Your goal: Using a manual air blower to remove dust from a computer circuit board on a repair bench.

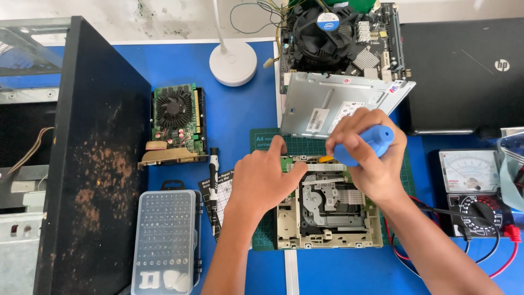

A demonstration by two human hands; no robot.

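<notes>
we are working over an opened disc drive (327, 210) that is lying flat on the green cutting mat (262, 139), near the front edge of the blue worktop (180, 60) and a little right of its middle. our left hand (266, 183) is pressing down on the drive's left rear corner, fingers spread and bearing on the frame rather than closed around anything, with the index finger reaching along the rear edge. our right hand (370, 158) is wrapping tightly around a blue-handled screwdriver (364, 145), and its yellow tip end (326, 159) is coming out to the left of the fist. so the tool's long axis is running nearly level, from right to left and slightly toward us, pointing at the white strip (323, 167) along the drive's rear edge, just beside the left index finger. the drive itself is sitting square to the mat, its long sides running front to back, with the bare metal mechanism facing up. the right hand is the one nearer the strip; we cannot tell whether the tip is actually touching it. the drive's removed metal cover (338, 104) is resting tilted just behind, against the motherboard (344, 38) at the rear edge.
</notes>
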